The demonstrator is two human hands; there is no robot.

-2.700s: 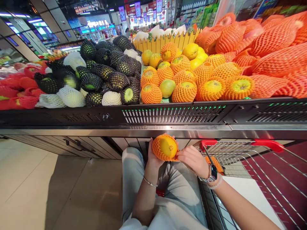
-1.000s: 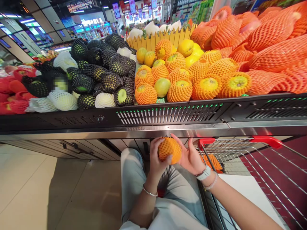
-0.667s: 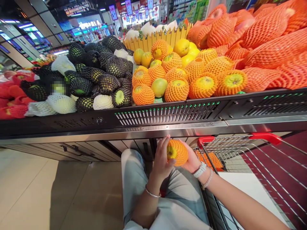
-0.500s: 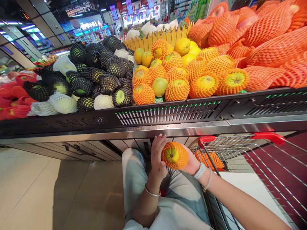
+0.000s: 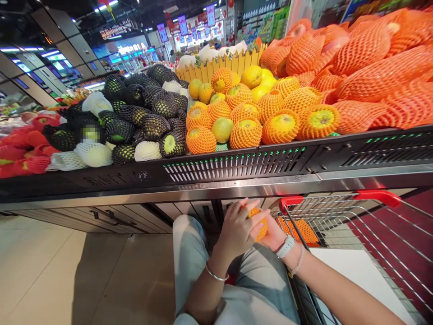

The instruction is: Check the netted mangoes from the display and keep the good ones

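Note:
A round citrus fruit in an orange foam net (image 5: pixel 261 229) is between my two hands, above my knees. My left hand (image 5: pixel 237 229), with a bangle at the wrist, lies over its near left side, fingers bent across the net and covering most of it. From the right, my right hand (image 5: pixel 273 231) cups the same fruit; a pale watch (image 5: pixel 285 246) and a beaded bracelet are on that wrist. Similar netted citrus fruits (image 5: pixel 246 133) sit in the black display bin (image 5: pixel 233 164) ahead.
A wire shopping cart (image 5: pixel 333 212) with red corners stands at my right, an orange netted item (image 5: pixel 301 230) inside. Dark-netted fruits (image 5: pixel 118 128) fill the bin's left side, large orange-netted fruits (image 5: pixel 382 85) its right. A steel ledge (image 5: pixel 203 192) runs below the bin.
My left hand has moved from the fruit's left side to over it, hiding the yellow-green end that faced me. My right hand still cups the fruit, slightly lower in view.

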